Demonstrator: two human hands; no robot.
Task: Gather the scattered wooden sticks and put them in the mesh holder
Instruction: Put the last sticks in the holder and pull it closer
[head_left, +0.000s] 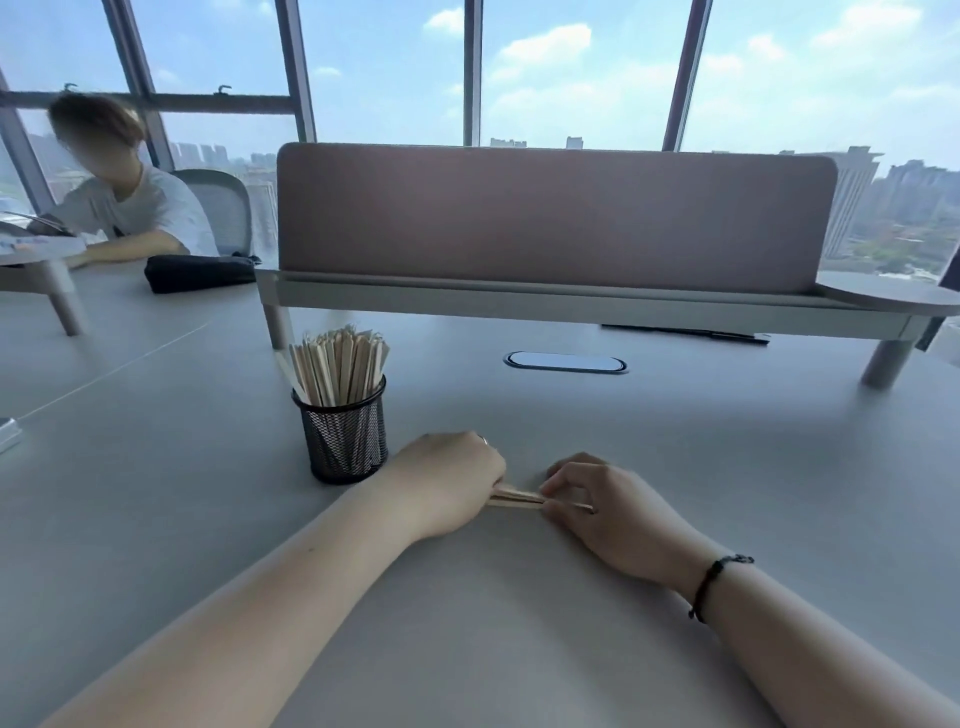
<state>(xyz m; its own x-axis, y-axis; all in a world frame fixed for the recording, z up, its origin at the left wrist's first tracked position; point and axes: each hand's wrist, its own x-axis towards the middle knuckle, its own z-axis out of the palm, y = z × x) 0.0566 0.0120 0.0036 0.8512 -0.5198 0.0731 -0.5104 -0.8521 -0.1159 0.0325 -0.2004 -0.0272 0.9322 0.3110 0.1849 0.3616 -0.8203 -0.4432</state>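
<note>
A black mesh holder (347, 441) stands on the grey table (675, 467), packed with several upright wooden sticks (340, 369). Just right of it, my left hand (447, 483) curls its fingers round one end of a small bundle of wooden sticks (517, 499) lying flat on the table. My right hand (597, 504) pinches the other end of the same bundle with thumb and fingertips. The bundle's middle shows between the two hands; its ends are hidden by the fingers.
A pink divider panel (556, 218) on a raised shelf (571, 306) crosses the back of the table, with a cable grommet (565, 361) below it. A black pouch (200, 273) lies at back left near a seated person (130, 208). A pen (685, 332) lies under the shelf.
</note>
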